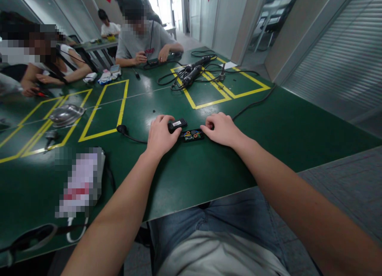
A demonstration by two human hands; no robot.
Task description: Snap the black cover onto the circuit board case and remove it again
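My left hand (161, 136) is curled round a small black casing (177, 124) with a white label, holding it on the green table (185, 176). Just to its right lies an opened black device (192, 135) whose coloured inner parts show. My right hand (220, 128) rests at that device's right end with its fingers bent down onto it; what the fingertips grip is hidden. A black cable (131, 137) runs left from under my left hand to a plug (121, 129).
Yellow tape boxes mark the table. Black tools and cables (193, 73) lie in the far box. A metal dish (66, 114) sits at the left. Two people work at the far left and far side. The table's edge runs close to my lap.
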